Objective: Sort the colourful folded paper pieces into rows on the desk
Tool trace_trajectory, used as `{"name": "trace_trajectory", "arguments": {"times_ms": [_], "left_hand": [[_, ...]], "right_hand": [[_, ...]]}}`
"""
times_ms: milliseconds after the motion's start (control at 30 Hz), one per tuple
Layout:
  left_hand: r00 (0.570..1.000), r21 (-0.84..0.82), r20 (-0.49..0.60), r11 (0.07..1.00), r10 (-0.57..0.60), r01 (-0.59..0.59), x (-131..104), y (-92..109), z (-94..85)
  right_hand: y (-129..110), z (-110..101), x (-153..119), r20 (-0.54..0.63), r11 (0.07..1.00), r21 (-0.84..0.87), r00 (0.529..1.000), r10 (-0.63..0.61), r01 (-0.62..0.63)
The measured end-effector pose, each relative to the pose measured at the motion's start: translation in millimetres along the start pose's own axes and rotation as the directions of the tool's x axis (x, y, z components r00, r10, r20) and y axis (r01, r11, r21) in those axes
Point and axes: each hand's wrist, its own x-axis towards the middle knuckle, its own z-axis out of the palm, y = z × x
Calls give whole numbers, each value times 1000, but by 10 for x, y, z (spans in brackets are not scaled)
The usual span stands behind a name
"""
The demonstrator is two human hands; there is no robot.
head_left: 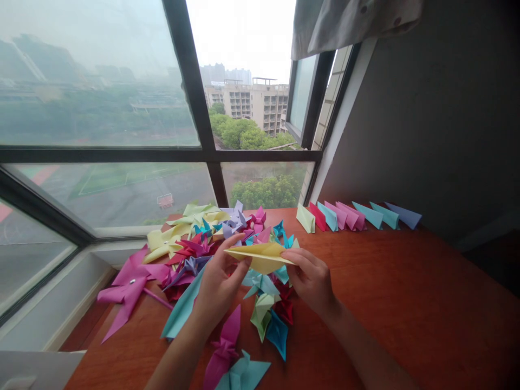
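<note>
A folded yellow paper airplane (260, 259) is held up between my two hands, above a pile of folded paper. My left hand (221, 276) pinches its left end between thumb and fingers. At its right end, my right hand (309, 273) grips the paper the same way. Beneath and around lie colourful origami pieces, among them a green one (264, 311), a blue one (278, 331) and a magenta one (224, 352). A light-blue folded sheet (184, 309) lies beside my left wrist.
A magenta pinwheel (130, 283) with a stick lies at the table's left. Along the back right stands a row of several paper airplanes (327, 215) in mixed colours. The wooden table (390, 303) meets a window (260, 157) with one pane open; a curtain (349, 24) hangs above.
</note>
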Motion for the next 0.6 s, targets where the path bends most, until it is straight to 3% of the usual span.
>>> {"name": "trace_trajectory", "arguments": {"times_ms": [133, 267, 600], "left_hand": [[980, 76, -122, 986, 158, -149, 19, -25, -118], [960, 203, -83, 948, 267, -246, 47, -46, -206], [985, 312, 146, 941, 90, -132, 70, -65, -210]], "right_hand": [[29, -47, 46, -17, 1000, 11, 1000, 10, -10], [57, -80, 78, 13, 990, 82, 993, 117, -117], [60, -111, 86, 72, 949, 167, 963, 258, -267]]}}
